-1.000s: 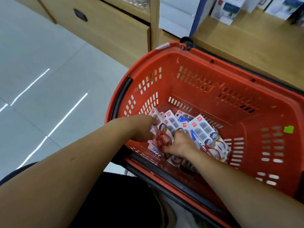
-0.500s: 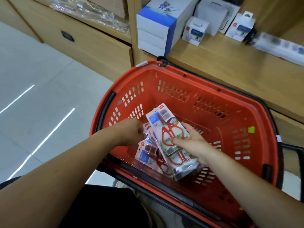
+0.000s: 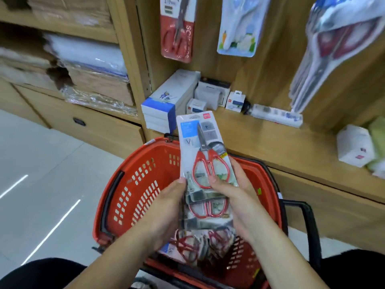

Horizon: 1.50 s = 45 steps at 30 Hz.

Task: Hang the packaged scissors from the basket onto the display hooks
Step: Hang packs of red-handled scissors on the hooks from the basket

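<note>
1. Several steps remain, as I judge it: no pack in hand has reached a hook. At the far left stands the red basket. Loose packs lie on its bottom, so more collecting is left after this batch.
2. The left hand grips the left edge of a stack of packaged scissors. Its thumb presses on the front, and its fingers are hidden behind the packs.
3. The stack is held above the basket, clear of the loose packs below, and is slightly fanned. The top pack stands nearly upright, its hang-tab end pointing up toward the shelving.
4. The right hand clamps the stack's right edge, with the thumb across the red handles and the fingers curled round the side.
5. Up and to the right, hanging packs already sit against the wooden back panel, well apart from the stack. The hooks themselves cannot be made out. The task looks to be at an early stage: a batch is gathered, and each pack has yet to be separated, raised and threaded onto a hook.
</note>
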Each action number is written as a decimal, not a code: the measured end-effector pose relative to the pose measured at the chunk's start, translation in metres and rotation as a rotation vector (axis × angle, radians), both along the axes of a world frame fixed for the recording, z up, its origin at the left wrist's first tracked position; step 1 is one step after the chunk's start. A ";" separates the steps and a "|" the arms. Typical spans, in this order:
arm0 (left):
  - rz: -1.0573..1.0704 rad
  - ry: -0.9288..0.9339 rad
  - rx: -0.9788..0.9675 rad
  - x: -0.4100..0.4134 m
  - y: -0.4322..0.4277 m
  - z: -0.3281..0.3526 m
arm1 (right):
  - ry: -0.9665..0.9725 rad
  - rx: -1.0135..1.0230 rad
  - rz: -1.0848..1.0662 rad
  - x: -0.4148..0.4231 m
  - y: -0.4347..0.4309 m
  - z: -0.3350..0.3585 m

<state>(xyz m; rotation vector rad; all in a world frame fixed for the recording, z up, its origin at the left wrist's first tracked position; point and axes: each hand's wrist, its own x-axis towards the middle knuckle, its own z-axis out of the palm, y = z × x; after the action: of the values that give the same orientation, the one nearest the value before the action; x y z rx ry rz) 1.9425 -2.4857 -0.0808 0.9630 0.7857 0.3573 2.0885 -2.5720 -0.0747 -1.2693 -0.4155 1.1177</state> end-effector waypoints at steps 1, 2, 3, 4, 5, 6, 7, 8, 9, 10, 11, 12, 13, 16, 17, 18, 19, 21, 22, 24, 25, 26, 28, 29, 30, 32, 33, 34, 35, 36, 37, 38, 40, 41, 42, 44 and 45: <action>0.038 -0.014 0.047 0.006 -0.003 0.007 | -0.001 0.021 0.007 0.002 -0.003 0.008; 0.072 -0.013 0.101 0.009 -0.002 0.013 | -0.008 0.035 0.011 0.006 -0.005 0.016; 0.097 -0.005 0.156 0.012 -0.001 0.020 | -0.014 0.038 0.008 0.011 -0.009 0.024; 0.103 0.000 0.212 0.016 0.000 0.026 | -0.014 0.042 0.001 0.017 -0.013 0.032; 0.099 0.005 0.260 0.020 -0.001 0.035 | -0.005 0.048 -0.017 0.024 -0.017 0.041; 0.098 0.001 0.296 0.023 -0.002 0.043 | 0.004 0.051 -0.031 0.031 -0.021 0.049; 0.100 -0.017 0.314 0.027 -0.004 0.051 | 0.007 0.053 -0.041 0.037 -0.025 0.058; 0.098 -0.043 0.323 0.032 -0.007 0.060 | 0.011 0.063 -0.050 0.043 -0.029 0.065; 0.092 -0.067 0.326 0.037 -0.010 0.068 | 0.017 0.079 -0.058 0.047 -0.032 0.073; 0.090 -0.087 0.329 0.043 -0.012 0.074 | 0.021 0.097 -0.068 0.051 -0.036 0.079; 0.095 -0.098 0.335 0.049 -0.014 0.078 | 0.016 0.112 -0.078 0.055 -0.040 0.085; 0.098 -0.108 0.346 0.054 -0.016 0.081 | 0.005 0.124 -0.089 0.059 -0.043 0.090; 0.101 -0.121 0.347 0.060 -0.018 0.086 | -0.003 0.135 -0.105 0.063 -0.047 0.094; 0.111 -0.170 0.291 0.075 -0.024 0.096 | 0.010 0.152 -0.205 0.073 -0.062 0.100; 0.110 -0.180 0.277 0.078 -0.026 0.100 | 0.006 0.162 -0.245 0.076 -0.067 0.101; 0.105 -0.186 0.275 0.081 -0.027 0.105 | -0.003 0.176 -0.282 0.079 -0.073 0.104; 0.096 -0.190 0.286 0.084 -0.027 0.110 | -0.016 0.195 -0.314 0.082 -0.078 0.107; 0.084 -0.185 0.356 0.088 -0.025 0.119 | -0.051 0.236 -0.354 0.091 -0.090 0.114; 0.083 -0.176 0.390 0.089 -0.023 0.123 | -0.072 0.259 -0.363 0.095 -0.095 0.119; 0.070 -0.183 0.433 0.092 -0.021 0.134 | -0.118 0.294 -0.374 0.101 -0.104 0.131; 0.052 -0.192 0.462 0.094 -0.021 0.140 | -0.147 0.302 -0.377 0.103 -0.106 0.137; 0.028 -0.200 0.493 0.096 -0.020 0.145 | -0.175 0.308 -0.381 0.104 -0.107 0.141; 0.007 -0.214 0.549 0.101 -0.022 0.158 | -0.221 0.320 -0.386 0.105 -0.110 0.152; 0.026 -0.223 0.574 0.104 -0.023 0.167 | -0.246 0.328 -0.387 0.107 -0.111 0.158; 0.064 -0.226 0.614 0.108 -0.022 0.175 | -0.272 0.333 -0.390 0.108 -0.113 0.165; 0.171 -0.222 0.723 0.116 -0.017 0.197 | -0.340 0.345 -0.407 0.112 -0.118 0.187; 0.214 -0.230 0.765 0.122 -0.015 0.212 | -0.383 0.358 -0.413 0.116 -0.120 0.200; 0.229 -0.250 0.799 0.127 -0.013 0.228 | -0.432 0.372 -0.420 0.121 -0.121 0.214; 0.219 -0.279 0.825 0.133 -0.014 0.245 | -0.485 0.388 -0.441 0.128 -0.121 0.227; 0.193 -0.305 0.854 0.140 -0.014 0.260 | -0.535 0.412 -0.475 0.134 -0.120 0.242; 0.170 -0.326 0.888 0.148 -0.017 0.277 | -0.579 0.442 -0.516 0.142 -0.118 0.258; 0.160 -0.338 0.924 0.157 -0.019 0.291 | -0.605 0.468 -0.560 0.148 -0.116 0.274; 0.194 -0.372 0.963 0.176 -0.025 0.315 | -0.628 0.514 -0.624 0.161 -0.113 0.304; 0.210 -0.405 0.943 0.184 -0.030 0.328 | -0.632 0.538 -0.635 0.166 -0.112 0.319; 0.208 -0.441 0.924 0.192 -0.035 0.340 | -0.638 0.556 -0.642 0.169 -0.112 0.334; 0.175 -0.484 0.925 0.204 -0.047 0.365 | -0.647 0.581 -0.660 0.174 -0.114 0.360; 0.157 -0.493 0.968 0.209 -0.054 0.378 | -0.653 0.599 -0.661 0.176 -0.114 0.372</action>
<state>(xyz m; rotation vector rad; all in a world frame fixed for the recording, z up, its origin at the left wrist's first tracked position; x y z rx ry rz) 2.1511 -2.5400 0.2969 1.6190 0.1945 1.1257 2.2643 -2.6857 0.2978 -1.0726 -0.6846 -0.0203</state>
